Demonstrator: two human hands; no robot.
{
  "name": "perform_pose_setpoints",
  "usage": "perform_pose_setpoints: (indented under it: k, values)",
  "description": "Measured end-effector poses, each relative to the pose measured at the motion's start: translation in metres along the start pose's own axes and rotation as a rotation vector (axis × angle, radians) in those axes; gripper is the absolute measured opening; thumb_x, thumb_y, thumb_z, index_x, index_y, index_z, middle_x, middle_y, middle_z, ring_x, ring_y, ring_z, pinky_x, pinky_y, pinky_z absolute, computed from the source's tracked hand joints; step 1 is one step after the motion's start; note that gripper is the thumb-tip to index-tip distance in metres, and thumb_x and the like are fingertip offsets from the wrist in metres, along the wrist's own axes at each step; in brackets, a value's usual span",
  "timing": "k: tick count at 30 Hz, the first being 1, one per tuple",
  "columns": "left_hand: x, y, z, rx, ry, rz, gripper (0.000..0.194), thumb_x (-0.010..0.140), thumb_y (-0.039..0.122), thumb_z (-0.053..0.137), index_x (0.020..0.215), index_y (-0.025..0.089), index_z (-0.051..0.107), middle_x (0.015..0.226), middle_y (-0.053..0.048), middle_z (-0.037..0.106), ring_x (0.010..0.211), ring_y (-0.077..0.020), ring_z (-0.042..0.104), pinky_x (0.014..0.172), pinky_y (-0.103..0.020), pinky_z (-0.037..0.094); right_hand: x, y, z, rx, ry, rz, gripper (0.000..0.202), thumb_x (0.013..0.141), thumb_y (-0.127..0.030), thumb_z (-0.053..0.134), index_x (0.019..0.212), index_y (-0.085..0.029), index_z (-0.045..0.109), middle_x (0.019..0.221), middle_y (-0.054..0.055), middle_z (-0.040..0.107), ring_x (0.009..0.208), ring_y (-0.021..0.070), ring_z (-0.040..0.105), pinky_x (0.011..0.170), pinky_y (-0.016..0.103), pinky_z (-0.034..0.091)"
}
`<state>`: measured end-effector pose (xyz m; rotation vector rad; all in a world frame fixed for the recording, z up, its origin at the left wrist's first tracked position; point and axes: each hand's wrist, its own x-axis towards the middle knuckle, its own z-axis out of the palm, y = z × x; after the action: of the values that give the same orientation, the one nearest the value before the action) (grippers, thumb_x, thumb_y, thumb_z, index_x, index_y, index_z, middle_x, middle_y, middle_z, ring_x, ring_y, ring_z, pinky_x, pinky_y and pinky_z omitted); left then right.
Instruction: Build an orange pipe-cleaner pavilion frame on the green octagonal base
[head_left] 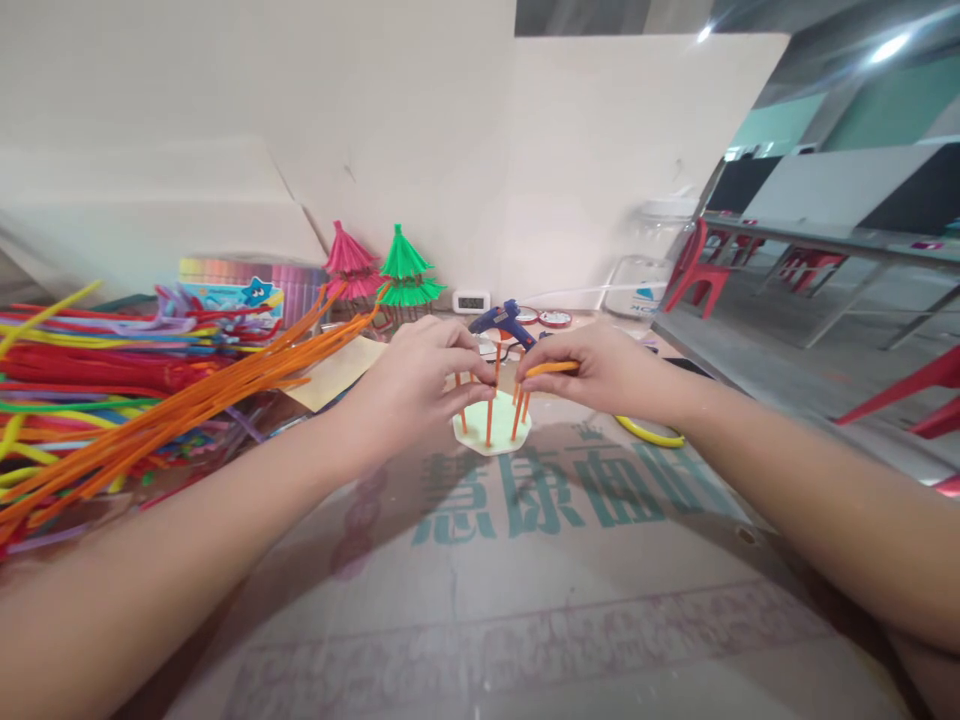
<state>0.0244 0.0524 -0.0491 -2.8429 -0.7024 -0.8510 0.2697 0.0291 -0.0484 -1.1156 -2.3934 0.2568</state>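
The table (480,640) is spread across the lower frame, and a pile of coloured pipe cleaners (90,370) is heaped at its left edge. Above the centre, the left hand (439,365) and the right hand (604,370) are brought close together from opposite sides. Between and below them, a pale eight-sided base (504,435) is set flat, with a blue glue gun (510,318) placed behind it. An orange strip (553,367) is held in the right grip, its long axis laid nearly level, crosswise to the upright orange posts (489,425) carried by the base. The posts at the base's right side are reached most nearly by the right fingertips, just beside their tops. The left grip is narrowed at the top of the front post; whether that post is pinched or merely touched cannot be told.
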Motion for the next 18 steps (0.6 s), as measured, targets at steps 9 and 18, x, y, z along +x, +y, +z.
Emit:
perform_pose_setpoints:
  k: [9, 18]
  values:
    - [0.0, -0.002, 0.002, 0.028, -0.003, 0.021, 0.009, 0.089, 0.03, 0.072, 0.093, 0.022, 0.076, 0.095, -0.005, 0.068, 0.09, -0.0212, 0.059, 0.076, -0.033, 0.04, 0.0, -0.002, 0.003, -0.004, 0.009, -0.021, 0.019, 0.094, -0.033, 0.059, 0.095, -0.02, 0.074, 0.087, 0.002, 0.076, 0.075, 0.0167, 0.066, 0.066, 0.028, 0.044]
    - [0.0, -0.003, -0.003, 0.015, -0.073, -0.02, 0.021, 0.091, 0.041, 0.068, 0.099, 0.023, 0.075, 0.105, -0.007, 0.069, 0.1, -0.0254, 0.059, 0.084, -0.038, 0.041, -0.002, -0.01, -0.012, 0.03, 0.078, 0.021, 0.026, 0.093, -0.036, 0.059, 0.108, -0.019, 0.072, 0.099, 0.005, 0.075, 0.083, 0.0184, 0.066, 0.071, 0.029, 0.045]
